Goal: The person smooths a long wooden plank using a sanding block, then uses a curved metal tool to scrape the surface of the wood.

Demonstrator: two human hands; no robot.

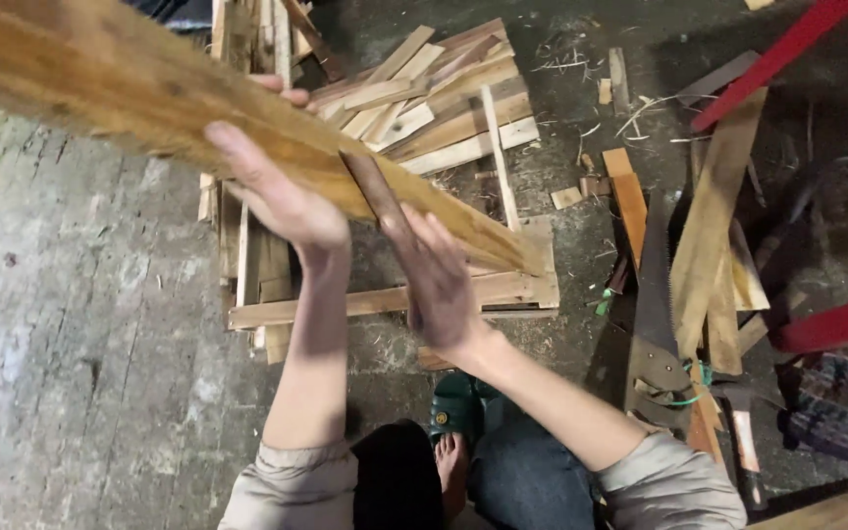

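Observation:
My left hand (282, 196) grips a long wooden plank (149, 98) from below, fingers wrapped over its far edge. The plank runs from the upper left down to the middle, its end near a pallet. My right hand (436, 280) holds a thin dark wooden strip (375, 196) pressed across the plank's face. Both forearms reach up from the bottom of the view.
A wooden pallet (395, 299) stacked with scrap boards (434, 98) lies ahead on the concrete floor. To the right lie a hand saw (655, 324), loose planks (714, 216), a hammer-like tool (738, 432) and red bars (768, 64). My foot in a green sandal (453, 412) shows below.

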